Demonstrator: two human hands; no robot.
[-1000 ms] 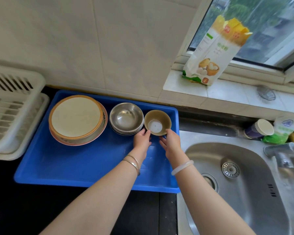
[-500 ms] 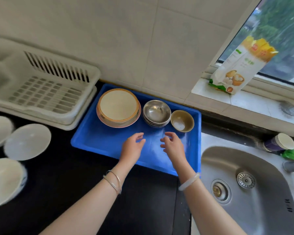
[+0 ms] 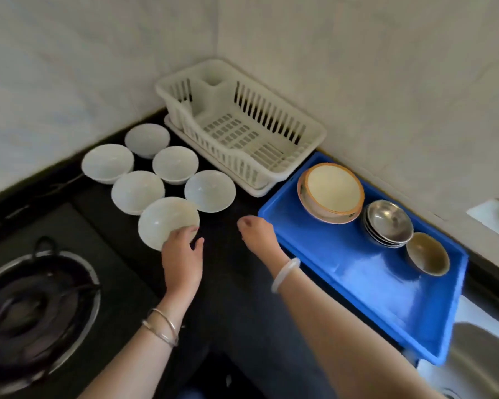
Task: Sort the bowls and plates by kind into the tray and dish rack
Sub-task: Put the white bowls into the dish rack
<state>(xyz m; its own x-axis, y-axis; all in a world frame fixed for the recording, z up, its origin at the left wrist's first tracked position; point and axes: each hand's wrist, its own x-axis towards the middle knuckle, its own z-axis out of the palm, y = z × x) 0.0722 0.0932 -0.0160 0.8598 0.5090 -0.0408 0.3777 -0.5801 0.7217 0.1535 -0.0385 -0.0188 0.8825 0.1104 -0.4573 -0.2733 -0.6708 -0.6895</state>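
Six white bowls (image 3: 137, 191) sit mouth-up in a loose cluster on the black counter (image 3: 222, 226), just left of the dish rack (image 3: 265, 110). They are the kind not yet sorted. Right of the rack, the blue tray (image 3: 372, 283) already holds a stack of plates (image 3: 333, 188), a stack of steel bowls (image 3: 388, 220) and one brown bowl (image 3: 427, 251) in a row along its far side. The step in hand looks like picking up the first white bowl. The left hand (image 3: 182, 254) has its fingers on the near rim of the nearest bowl (image 3: 162, 220) with the thumb standing free to the right, so it touches the bowl but does not clasp it. The right hand (image 3: 257, 234) hangs loosely curled over the counter, just left of the tray's near-left corner, holding nothing. That bowl opens straight up. Being round it has no long axis across the counter, only the upright one through its centre. Next, the thumb probably needs to close against the rim, or the right hand needs to come across to its far side. The lift would then carry the bowl far and right over its neighbours, likely to the rack, while keeping it level.
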